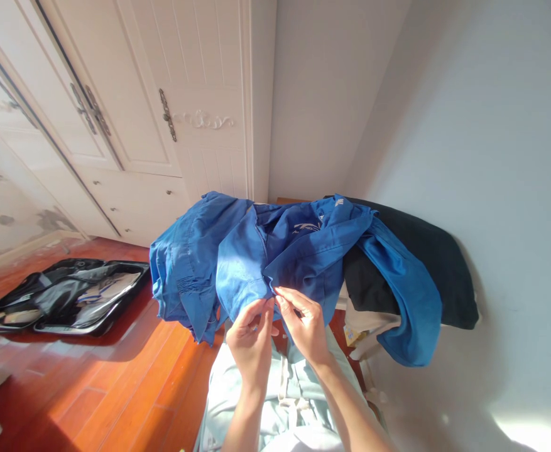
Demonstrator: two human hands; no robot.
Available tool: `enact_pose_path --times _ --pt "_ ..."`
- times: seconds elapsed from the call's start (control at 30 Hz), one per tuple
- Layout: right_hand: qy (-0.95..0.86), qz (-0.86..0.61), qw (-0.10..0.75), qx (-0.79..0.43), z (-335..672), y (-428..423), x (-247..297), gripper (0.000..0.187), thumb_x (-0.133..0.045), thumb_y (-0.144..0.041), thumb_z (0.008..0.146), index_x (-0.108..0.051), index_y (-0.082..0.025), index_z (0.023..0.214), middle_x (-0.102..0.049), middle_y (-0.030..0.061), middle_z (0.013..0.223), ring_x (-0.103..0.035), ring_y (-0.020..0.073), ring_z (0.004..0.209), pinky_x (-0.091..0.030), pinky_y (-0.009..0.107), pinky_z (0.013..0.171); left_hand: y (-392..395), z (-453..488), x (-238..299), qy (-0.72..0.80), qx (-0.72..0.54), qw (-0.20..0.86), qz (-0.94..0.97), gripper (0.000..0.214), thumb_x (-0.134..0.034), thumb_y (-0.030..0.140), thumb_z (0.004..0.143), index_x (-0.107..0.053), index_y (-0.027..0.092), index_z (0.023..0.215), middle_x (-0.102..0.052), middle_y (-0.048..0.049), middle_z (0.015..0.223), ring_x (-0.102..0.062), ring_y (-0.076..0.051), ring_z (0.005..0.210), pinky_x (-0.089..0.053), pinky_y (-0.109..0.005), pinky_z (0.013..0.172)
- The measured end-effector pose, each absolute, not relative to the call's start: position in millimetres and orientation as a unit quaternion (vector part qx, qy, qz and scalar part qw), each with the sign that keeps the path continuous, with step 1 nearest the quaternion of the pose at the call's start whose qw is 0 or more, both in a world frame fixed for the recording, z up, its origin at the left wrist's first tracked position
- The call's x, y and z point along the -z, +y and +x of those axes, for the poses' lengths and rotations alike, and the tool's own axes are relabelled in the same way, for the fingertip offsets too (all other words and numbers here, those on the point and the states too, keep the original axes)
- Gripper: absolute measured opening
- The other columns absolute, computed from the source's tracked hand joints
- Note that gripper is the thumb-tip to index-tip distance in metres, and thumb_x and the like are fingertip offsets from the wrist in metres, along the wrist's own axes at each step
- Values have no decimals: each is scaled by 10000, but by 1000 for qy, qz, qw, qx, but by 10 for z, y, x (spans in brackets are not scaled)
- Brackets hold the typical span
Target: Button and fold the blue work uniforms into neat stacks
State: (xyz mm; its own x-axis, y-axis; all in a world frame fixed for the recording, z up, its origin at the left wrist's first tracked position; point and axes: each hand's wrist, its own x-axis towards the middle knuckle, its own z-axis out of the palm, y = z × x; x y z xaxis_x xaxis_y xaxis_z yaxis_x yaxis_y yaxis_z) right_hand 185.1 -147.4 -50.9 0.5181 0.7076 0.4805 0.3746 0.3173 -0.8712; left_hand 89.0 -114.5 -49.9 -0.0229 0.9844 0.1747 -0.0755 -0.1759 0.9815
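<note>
A blue zip-front jacket point(303, 257) lies spread in front of me, its right-hand sleeve hanging down over a black garment point(430, 263). White lettering shows inside near the collar. Both of my hands meet at the near end of the jacket's front opening, where the zipper runs. My left hand point(252, 329) pinches the left front edge at its lower corner. Close beside it, my right hand point(303, 320) pinches the right front edge. The fingertips nearly touch, and the zipper end between them is too small to make out.
On the wooden floor point(138, 389) to the left lies an open black suitcase point(115, 314) with clothes inside. White wardrobe doors point(147, 75) with metal handles stand behind. A grey wall point(501, 157) rises close on the right. My light trousers point(228, 383) show below the hands.
</note>
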Motion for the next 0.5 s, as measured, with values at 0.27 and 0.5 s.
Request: enact_pose_path --times 0.27,0.5 --pt "-494 -552 649 -172 1889 -1492 528 285 -569 -205 874 -683 -197 1135 -707 87 1101 -693 209 936 -593 295 787 -1141 865 441 407 -551 513 517 295 -763 391 742 -720 145 899 -756 -65 776 -601 -123 399 -516 -229 358" --pt "-511 -557 640 -140 1940 -1405 515 261 -552 -138 844 -657 -201 1074 -691 60 1038 -670 175 897 -567 287 810 -1161 848 462 385 -532 519 547 295 -700 385 808 -683 152 988 -746 -87 897 -673 -155 560 -569 -241 439"
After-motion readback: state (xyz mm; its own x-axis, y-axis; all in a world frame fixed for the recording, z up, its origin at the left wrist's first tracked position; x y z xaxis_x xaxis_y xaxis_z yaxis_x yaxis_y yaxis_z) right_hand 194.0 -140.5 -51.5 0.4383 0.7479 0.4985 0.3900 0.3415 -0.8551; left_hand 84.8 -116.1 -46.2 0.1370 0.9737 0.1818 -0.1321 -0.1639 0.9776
